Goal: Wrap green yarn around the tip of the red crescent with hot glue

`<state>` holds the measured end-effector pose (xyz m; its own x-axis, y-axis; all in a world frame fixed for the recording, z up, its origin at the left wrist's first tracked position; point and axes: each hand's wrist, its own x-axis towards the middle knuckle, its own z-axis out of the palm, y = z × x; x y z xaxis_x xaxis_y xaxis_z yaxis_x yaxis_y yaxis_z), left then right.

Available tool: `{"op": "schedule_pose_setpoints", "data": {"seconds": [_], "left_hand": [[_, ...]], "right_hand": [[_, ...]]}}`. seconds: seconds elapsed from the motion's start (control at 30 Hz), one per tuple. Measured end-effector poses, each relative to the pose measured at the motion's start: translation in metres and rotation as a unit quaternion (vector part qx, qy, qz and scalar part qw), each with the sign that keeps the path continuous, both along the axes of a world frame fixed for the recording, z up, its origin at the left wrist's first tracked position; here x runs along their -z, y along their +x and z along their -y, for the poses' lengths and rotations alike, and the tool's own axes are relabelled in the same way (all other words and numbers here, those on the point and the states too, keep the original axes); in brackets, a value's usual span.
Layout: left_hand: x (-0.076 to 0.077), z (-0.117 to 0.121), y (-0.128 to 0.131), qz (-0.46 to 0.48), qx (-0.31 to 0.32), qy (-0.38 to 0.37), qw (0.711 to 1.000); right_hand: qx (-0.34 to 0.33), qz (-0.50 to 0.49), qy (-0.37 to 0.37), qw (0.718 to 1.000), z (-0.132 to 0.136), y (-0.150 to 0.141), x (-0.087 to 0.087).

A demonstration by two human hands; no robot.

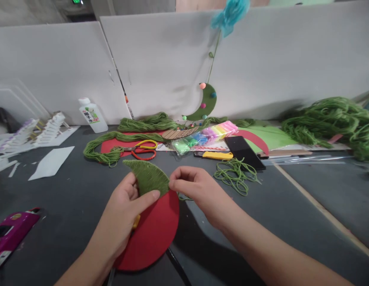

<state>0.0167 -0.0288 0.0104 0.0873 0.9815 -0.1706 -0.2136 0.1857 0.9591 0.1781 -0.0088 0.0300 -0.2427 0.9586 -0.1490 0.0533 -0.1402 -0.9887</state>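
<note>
My left hand (129, 206) grips a red crescent-shaped card (154, 234) whose upper tip is wrapped in green yarn (147, 176); the thumb presses on the wrapped part. My right hand (193, 186) pinches the green yarn strand at the card's right edge, fingers closed. A loose strand trails from it toward a small heap of green yarn (236, 174) on the dark table.
Behind lie scissors with yellow and red handles (143, 149), a green yarn skein (122, 139), a glue bottle (92, 115), a bag of coloured pieces (205, 137), a black phone (244, 151), a yellow knife (216, 155), a big yarn pile (333, 123), and a hanging green crescent (206, 103). A purple glue gun (12, 234) sits at left.
</note>
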Motion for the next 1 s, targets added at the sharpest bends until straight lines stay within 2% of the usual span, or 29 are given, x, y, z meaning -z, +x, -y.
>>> {"op": "schedule_pose_setpoints", "data": {"seconds": [0.07, 0.13, 0.17, 0.23, 0.27, 0.33, 0.4, 0.47, 0.53, 0.57, 0.63, 0.73, 0.8, 0.87, 0.9, 1.0], "left_hand": [[-0.001, -0.002, -0.004, -0.052, -0.051, 0.068, 0.995], [-0.005, -0.002, -0.008, -0.143, -0.157, 0.150, 0.966], [-0.008, -0.001, -0.009, -0.189, -0.198, 0.185, 0.944], [-0.014, 0.005, -0.008, -0.253, -0.217, 0.231, 0.914], [-0.016, 0.008, -0.007, -0.257, -0.202, 0.242, 0.914], [-0.016, 0.013, -0.004, -0.236, -0.102, 0.207, 0.944], [-0.010, 0.016, 0.000, -0.162, -0.019, 0.145, 0.976], [-0.003, 0.016, 0.002, -0.084, -0.006, 0.092, 0.992], [0.003, 0.014, 0.004, -0.059, -0.032, 0.057, 0.996], [0.004, 0.013, 0.004, -0.055, -0.045, 0.045, 0.996], [0.003, 0.009, 0.002, -0.041, -0.048, 0.034, 0.997], [-0.001, 0.001, -0.001, -0.016, -0.028, 0.032, 0.999], [-0.003, -0.006, -0.005, -0.006, -0.031, 0.039, 0.999], [-0.002, -0.013, -0.008, 0.020, -0.043, 0.050, 0.998], [0.000, -0.016, -0.009, 0.039, -0.049, 0.049, 0.997], [0.006, -0.025, -0.013, 0.084, -0.067, 0.028, 0.994]], "right_hand": [[0.039, 0.023, 0.055, 0.997, -0.003, 0.007, -0.005], [0.110, 0.086, 0.169, 0.976, -0.004, 0.013, -0.011], [0.147, 0.131, 0.240, 0.951, -0.004, 0.014, -0.014], [0.188, 0.215, 0.379, 0.880, 0.000, 0.014, -0.016], [0.188, 0.246, 0.439, 0.843, 0.003, 0.013, -0.015], [0.153, 0.294, 0.540, 0.773, 0.010, 0.009, -0.009], [0.098, 0.347, 0.618, 0.699, 0.016, 0.006, -0.001], [0.045, 0.392, 0.661, 0.638, 0.021, 0.003, 0.006], [0.004, 0.412, 0.676, 0.612, 0.023, 0.000, 0.011], [-0.008, 0.409, 0.674, 0.616, 0.023, -0.001, 0.012], [-0.013, 0.376, 0.651, 0.660, 0.021, -0.005, 0.013], [0.035, 0.291, 0.555, 0.779, 0.014, -0.008, 0.012], [0.073, 0.256, 0.485, 0.833, 0.010, -0.008, 0.012], [0.062, 0.262, 0.452, 0.850, 0.009, -0.007, 0.011], [0.028, 0.278, 0.446, 0.851, 0.010, -0.008, 0.012], [-0.130, 0.337, 0.412, 0.836, 0.019, -0.017, 0.020]]}}
